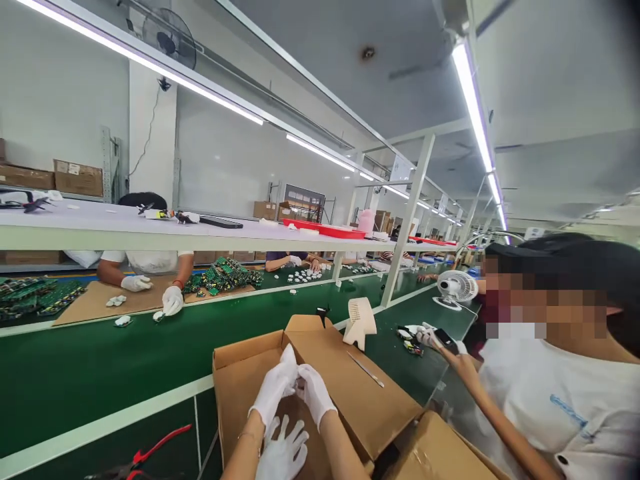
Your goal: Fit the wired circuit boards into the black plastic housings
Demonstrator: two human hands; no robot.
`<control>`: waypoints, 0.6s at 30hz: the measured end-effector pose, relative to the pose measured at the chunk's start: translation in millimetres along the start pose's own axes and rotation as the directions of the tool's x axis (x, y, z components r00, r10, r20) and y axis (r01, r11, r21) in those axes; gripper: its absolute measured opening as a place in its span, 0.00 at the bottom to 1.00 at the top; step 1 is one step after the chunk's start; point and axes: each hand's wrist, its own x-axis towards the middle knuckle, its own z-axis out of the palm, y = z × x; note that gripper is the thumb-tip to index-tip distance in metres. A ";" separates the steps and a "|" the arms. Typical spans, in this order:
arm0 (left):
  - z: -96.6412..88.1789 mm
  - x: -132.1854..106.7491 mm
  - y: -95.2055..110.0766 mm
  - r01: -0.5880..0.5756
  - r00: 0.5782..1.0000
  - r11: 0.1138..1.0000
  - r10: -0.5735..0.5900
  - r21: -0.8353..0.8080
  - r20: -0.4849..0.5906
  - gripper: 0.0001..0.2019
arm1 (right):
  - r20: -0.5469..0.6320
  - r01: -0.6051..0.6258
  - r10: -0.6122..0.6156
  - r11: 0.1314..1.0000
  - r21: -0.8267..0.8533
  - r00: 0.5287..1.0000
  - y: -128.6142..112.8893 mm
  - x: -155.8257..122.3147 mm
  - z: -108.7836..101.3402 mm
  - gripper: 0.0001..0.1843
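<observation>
- Boards (37,293), green and heaped, lie far to my left, across the belt from me; beside them a co-worker's gloved hand (136,283) rests over cardboard.
- Pliers (160,443) with red handles lie near me on the left, outside the cardboard box (237,380), touched by neither of my hands.
- My left hand (275,387), in a white glove, is raised over the box, fingers drawn together, one white tip pointing up. I cannot tell whether anything sits inside that curl.
- Loose glove (284,457), white, lies below, between my forearms, fingers spread; neither hand grips it.
- My right hand (315,393), also gloved, meets the left, fingers bent inward as if pinching. Whether they have hold of glove cloth or some small part, I cannot tell.
- As I judge it, the step in hand is fine fingertip work, perhaps tugging a glove into fit; the next move calls for a light, steady pinch, with the left kept still.
- Flap (330,353) of the box spreads to my right, bearing a thin strip (366,370); a cream louvred device (361,320) stands just behind.
</observation>
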 end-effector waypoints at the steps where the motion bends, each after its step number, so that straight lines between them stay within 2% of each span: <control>1: -2.4 4.5 -5.0 0.010 1.000 1.000 -0.010 0.011 -0.006 0.18 | 0.009 -0.019 0.019 1.000 0.022 1.000 1.3 1.0 0.0 0.26; 4: -8.4 12.6 -21.2 0.048 0.997 0.998 -0.044 0.048 -0.068 0.15 | 0.032 -0.040 0.037 0.995 0.088 0.999 3.0 -3.8 0.4 0.26; 9: -9.8 14.2 -37.2 0.097 0.983 0.989 -0.078 0.111 -0.169 0.13 | 0.047 0.013 -0.019 0.991 0.136 0.999 -1.3 -19.2 1.3 0.24; 12: -10.5 11.7 -35.1 0.066 0.991 0.992 -0.052 0.109 -0.123 0.15 | 0.044 0.027 -0.032 0.993 0.119 0.999 -3.5 -22.0 0.6 0.23; 15: -13.5 8.2 -28.9 -0.049 0.999 0.993 0.050 0.107 -0.005 0.11 | 0.026 0.022 -0.025 0.993 0.114 0.999 -3.6 -21.4 -0.5 0.24; 18: -16.0 3.2 -23.8 -0.114 0.993 0.980 0.115 0.165 0.003 0.08 | 0.051 0.015 -0.022 0.991 0.130 0.998 -4.3 -23.8 -0.4 0.26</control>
